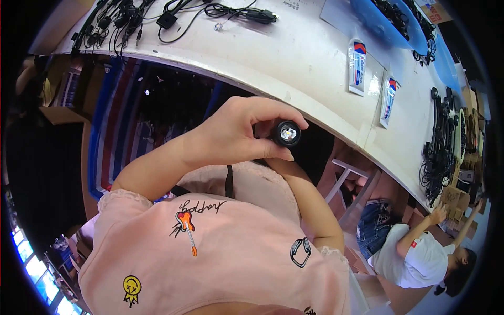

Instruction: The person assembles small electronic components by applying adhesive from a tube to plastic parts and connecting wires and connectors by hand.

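My left hand [241,128] is closed around a small black flashlight [287,134], thumb below and index finger above it. Its round front end faces up at me, showing a silvery reflector with a yellowish LED in the middle. Most of its body is hidden behind the hand. My right forearm [307,197] runs up from the lower right and passes behind the left thumb, so the fingers of my right hand do not show. Both arms are held just in front of the near edge of the white table [294,68].
Black cables [118,23] and a cable with a plug [241,13] lie on the table's left part. Two white-and-blue tubes [357,68] lie farther right, near a blue tray [373,23] and a black cable bundle [438,152]. A co-worker [415,252] sits at the right.
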The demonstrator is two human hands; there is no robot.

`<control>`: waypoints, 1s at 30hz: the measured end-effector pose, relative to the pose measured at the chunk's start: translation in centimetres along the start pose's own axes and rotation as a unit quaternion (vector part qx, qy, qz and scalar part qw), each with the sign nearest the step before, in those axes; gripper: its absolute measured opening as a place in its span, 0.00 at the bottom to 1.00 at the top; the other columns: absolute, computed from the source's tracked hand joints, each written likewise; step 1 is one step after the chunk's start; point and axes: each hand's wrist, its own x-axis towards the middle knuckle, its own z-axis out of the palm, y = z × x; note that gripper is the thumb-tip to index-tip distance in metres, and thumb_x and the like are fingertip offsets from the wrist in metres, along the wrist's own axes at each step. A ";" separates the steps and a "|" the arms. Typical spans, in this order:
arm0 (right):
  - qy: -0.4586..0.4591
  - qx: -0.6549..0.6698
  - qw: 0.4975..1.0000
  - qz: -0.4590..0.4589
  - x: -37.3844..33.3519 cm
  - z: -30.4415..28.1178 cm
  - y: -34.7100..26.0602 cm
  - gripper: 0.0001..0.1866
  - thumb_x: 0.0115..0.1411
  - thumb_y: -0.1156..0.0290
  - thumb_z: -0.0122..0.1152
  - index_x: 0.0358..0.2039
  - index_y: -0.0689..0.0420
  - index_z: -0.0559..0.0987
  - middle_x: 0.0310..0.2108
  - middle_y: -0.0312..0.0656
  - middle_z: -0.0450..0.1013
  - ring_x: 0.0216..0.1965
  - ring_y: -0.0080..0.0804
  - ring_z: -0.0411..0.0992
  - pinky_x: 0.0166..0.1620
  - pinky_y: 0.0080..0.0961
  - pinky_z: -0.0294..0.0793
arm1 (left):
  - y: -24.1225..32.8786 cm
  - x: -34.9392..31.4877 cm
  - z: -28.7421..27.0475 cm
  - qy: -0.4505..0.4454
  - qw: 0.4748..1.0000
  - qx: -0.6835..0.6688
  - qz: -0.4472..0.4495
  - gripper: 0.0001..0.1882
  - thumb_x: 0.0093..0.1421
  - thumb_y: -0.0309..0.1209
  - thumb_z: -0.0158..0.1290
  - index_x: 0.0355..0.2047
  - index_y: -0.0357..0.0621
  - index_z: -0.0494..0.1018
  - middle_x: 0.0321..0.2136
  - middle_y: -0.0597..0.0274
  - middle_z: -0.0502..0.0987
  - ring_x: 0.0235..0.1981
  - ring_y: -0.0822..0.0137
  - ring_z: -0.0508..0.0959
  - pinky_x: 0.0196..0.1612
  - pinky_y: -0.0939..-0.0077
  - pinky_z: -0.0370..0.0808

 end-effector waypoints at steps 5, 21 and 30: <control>-0.054 0.068 0.992 0.096 -0.3 -0.4 -1.0 0.09 0.55 0.72 0.53 0.37 0.56 0.75 0.33 0.45 0.74 0.37 0.35 0.73 0.42 0.27 0.70 | 0.2 -0.2 0.1 -0.028 0.975 -0.205 -0.085 0.22 0.43 0.18 0.56 0.41 0.37 0.70 0.35 0.62 0.71 0.36 0.75 0.72 0.39 0.84 0.71; -0.108 0.024 0.968 0.224 -1.5 -1.2 0.0 0.09 0.55 0.72 0.53 0.35 0.58 0.76 0.32 0.45 0.75 0.35 0.32 0.74 0.39 0.26 0.71 | -0.8 -0.9 -0.1 -0.115 0.949 -0.233 -0.176 0.09 0.54 0.25 0.44 0.33 0.36 0.71 0.30 0.65 0.72 0.24 0.79 0.72 0.28 0.87 0.72; -0.097 0.035 0.965 0.239 -1.9 -1.6 0.3 0.09 0.54 0.71 0.54 0.35 0.57 0.77 0.32 0.45 0.76 0.34 0.30 0.74 0.39 0.24 0.72 | -0.8 -0.6 0.2 -0.126 0.922 -0.299 -0.212 0.10 0.54 0.24 0.44 0.35 0.37 0.72 0.30 0.66 0.73 0.25 0.80 0.72 0.32 0.87 0.71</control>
